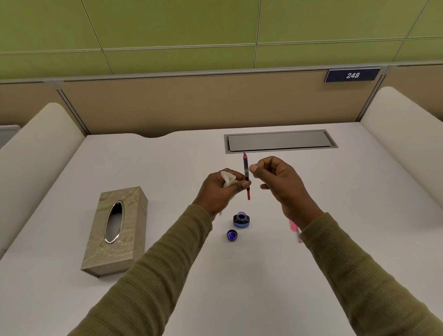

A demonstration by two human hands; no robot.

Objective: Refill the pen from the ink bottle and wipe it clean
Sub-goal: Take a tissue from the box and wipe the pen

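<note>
My left hand (pixel 220 190) pinches a slim pen (pixel 245 167) near its lower part and holds it upright above the table, nib end up, red end down. A crumpled white tissue (pixel 227 179) is tucked in the same hand. Just right of the pen, my right hand (pixel 276 177) hovers with curled fingers, its thumb tip close to the barrel; it holds nothing that I can see. Below the hands the open ink bottle (pixel 241 219) stands on the white table (pixel 168 270), with its blue cap (pixel 232 235) lying beside it, inside up.
A beige tissue box (pixel 116 230) lies at the left. A pink pen part (pixel 295 229) lies on the table partly under my right wrist. A grey cable hatch (pixel 279 140) is set in the table's far side. White dividers flank both sides.
</note>
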